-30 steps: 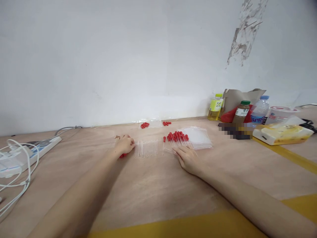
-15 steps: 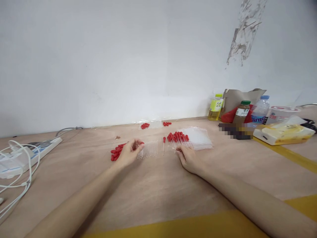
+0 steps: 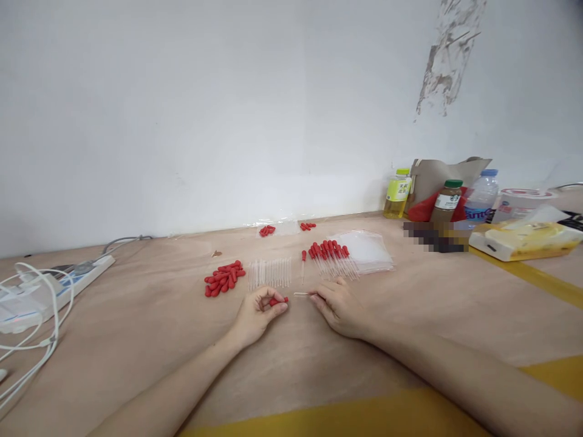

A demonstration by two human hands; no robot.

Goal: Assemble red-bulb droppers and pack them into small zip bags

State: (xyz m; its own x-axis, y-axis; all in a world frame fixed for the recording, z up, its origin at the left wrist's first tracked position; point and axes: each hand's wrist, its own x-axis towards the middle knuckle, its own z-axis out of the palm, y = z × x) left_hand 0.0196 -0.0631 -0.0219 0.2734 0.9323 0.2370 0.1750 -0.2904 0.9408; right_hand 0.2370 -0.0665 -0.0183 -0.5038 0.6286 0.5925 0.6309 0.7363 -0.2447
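Observation:
My left hand (image 3: 255, 312) pinches a red rubber bulb (image 3: 279, 300), its open end turned right. Facing it, my right hand (image 3: 339, 306) grips a thin glass dropper tube (image 3: 301, 294) whose tip points left. A small gap separates bulb and tube. Behind my left hand lies a pile of red bulbs (image 3: 224, 279), beside a row of clear glass tubes (image 3: 270, 272). Beyond my right hand are several droppers fitted with red bulbs (image 3: 328, 250), and a single dropper (image 3: 303, 258) lies just left of them.
Clear plastic bags (image 3: 367, 252) lie behind the droppers. Small groups of red bulbs (image 3: 267, 230) rest near the wall. At left is a power strip (image 3: 91, 279) with white cables. Bottles (image 3: 397, 195), a paper bag (image 3: 428, 173) and a tissue pack (image 3: 519, 241) stand at right.
My left hand has come away from the bulb pile, moving right and nearer with a red bulb. My right hand has drawn slightly nearer, its glass tube now pointing at the bulb.

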